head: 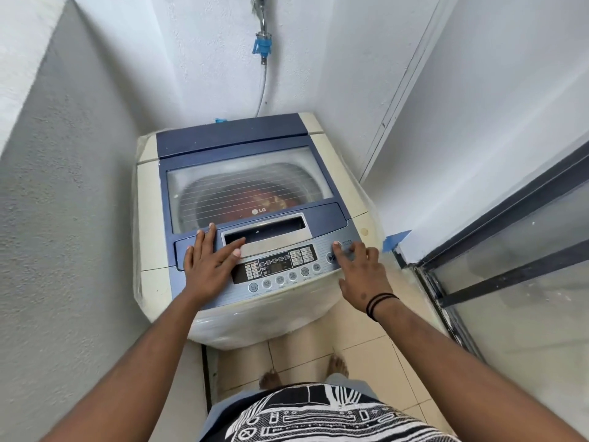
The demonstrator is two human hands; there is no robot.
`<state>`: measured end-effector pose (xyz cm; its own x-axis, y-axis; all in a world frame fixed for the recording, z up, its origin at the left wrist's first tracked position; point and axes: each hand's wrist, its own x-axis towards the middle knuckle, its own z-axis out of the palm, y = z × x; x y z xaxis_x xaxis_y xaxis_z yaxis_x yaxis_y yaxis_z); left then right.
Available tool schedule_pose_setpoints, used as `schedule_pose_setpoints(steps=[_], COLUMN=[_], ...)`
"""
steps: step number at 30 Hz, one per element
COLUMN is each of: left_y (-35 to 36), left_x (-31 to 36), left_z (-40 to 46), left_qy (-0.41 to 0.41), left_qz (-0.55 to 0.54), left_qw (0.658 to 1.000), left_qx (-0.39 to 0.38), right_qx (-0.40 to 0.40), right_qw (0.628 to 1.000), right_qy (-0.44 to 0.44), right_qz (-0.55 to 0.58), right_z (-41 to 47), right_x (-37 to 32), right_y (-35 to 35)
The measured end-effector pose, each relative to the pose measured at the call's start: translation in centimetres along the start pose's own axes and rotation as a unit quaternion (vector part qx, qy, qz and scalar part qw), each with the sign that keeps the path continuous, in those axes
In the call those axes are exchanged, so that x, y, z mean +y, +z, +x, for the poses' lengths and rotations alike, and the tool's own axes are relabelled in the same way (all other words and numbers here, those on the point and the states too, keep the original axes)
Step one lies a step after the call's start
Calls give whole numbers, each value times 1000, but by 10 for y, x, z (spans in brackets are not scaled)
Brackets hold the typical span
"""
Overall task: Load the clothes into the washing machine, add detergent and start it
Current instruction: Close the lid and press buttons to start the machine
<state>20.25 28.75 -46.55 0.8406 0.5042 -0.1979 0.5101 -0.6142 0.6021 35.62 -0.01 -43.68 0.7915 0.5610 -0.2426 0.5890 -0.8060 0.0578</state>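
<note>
A cream and blue top-loading washing machine stands in a narrow corner. Its lid is down, and reddish clothes show dimly through the lid's clear window. My left hand lies flat, fingers spread, on the lid's front edge beside the handle recess. My right hand is at the right end of the control panel, with the index fingertip touching a round button there. No detergent container is in view.
Walls close in on the left and behind. A water hose with a blue fitting runs down the back wall. A glass sliding door stands at the right. Tiled floor and my bare feet are below.
</note>
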Motion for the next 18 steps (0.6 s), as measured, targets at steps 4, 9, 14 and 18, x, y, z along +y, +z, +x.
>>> schedule_pose_setpoints(steps=[4,9,14,18], left_y=[-2,-3,-1,0], left_x=[-4,-3,-1,-3], left_z=[1,3,4,5], left_qy=[3,9,6,12], left_qz=[-24,-11,3,16], left_qw=[1000,1000,1000,1000], left_qx=[-13,-11,-3,0], right_qx=[12,14,8,14], right_qw=[1000,1000,1000,999], right_qy=[8,21,25,35], right_qz=[-4,7,16,13], right_z=[3,5,9,6], right_x=[-2,-4,-1,-3], right_y=[5,10,10,12])
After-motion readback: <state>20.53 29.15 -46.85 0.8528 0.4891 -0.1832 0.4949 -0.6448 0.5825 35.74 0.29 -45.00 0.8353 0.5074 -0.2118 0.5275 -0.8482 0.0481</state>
